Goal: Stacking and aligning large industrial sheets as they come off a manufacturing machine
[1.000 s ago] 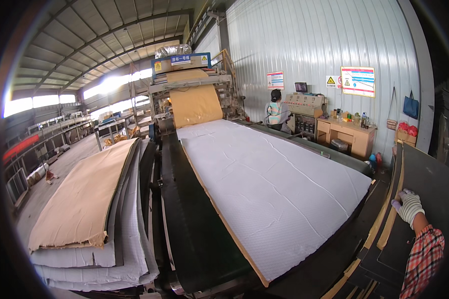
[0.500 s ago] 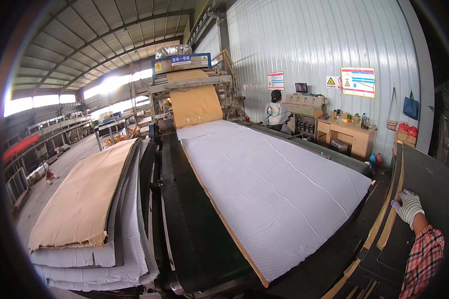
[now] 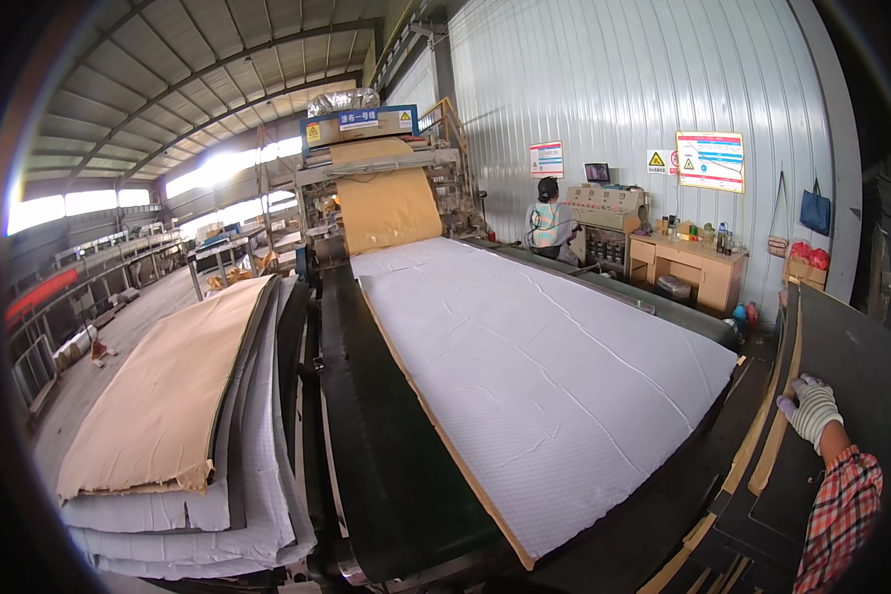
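My right hand [image 3: 813, 407], in a white knit glove with lilac fingertips, is at the left edge of a stack of dark sheets [image 3: 854, 346]. Its fingers are bent over the brown-paper edge of one dark sheet, closed on it; the tips are partly hidden. A red plaid sleeve covers that forearm. My left hand is out of view. In the middle, a long white quilted-looking sheet [image 3: 554, 386] with a brown edge lies creased on a dark green conveyor belt [image 3: 386, 465]. Beyond it, a brown web [image 3: 391, 211] hangs from the machine [image 3: 366, 129].
On the left stands a stack of brown-topped and white sheets [image 3: 163, 396]. Past the belt a person [image 3: 549, 223] sits facing a control console [image 3: 604, 210]. A wooden desk [image 3: 693, 262] with bottles stands by the corrugated wall [image 3: 613, 79], where a blue bag [image 3: 814, 213] hangs.
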`<state>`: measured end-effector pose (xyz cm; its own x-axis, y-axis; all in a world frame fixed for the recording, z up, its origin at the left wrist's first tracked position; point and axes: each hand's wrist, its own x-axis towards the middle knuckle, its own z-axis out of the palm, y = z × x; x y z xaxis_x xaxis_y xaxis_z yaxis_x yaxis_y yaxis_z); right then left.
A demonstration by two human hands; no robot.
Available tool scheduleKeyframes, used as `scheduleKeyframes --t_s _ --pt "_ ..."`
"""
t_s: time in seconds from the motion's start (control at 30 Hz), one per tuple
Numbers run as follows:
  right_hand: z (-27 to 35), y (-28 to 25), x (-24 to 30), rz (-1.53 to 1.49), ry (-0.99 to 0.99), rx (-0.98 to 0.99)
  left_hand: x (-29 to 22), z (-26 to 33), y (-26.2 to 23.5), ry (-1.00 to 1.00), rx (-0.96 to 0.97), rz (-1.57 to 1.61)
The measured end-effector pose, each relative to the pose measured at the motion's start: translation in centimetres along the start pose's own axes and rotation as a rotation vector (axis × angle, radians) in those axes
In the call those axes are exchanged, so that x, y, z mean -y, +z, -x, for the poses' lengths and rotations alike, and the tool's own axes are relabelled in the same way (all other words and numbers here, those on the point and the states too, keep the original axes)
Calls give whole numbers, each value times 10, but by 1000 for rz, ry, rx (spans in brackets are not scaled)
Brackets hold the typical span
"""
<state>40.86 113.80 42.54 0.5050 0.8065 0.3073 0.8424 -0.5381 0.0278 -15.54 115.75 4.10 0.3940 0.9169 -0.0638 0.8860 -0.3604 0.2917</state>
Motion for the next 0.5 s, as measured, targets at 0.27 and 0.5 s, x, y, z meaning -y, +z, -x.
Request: scheduleKeyframes --t_s 0.27,0.5 --pt "0 -1 2 -12 17 18 2 0 3 -40 49 11" --pt "0 -1 1 -12 17 19 1 0 0 -53 99 -2"
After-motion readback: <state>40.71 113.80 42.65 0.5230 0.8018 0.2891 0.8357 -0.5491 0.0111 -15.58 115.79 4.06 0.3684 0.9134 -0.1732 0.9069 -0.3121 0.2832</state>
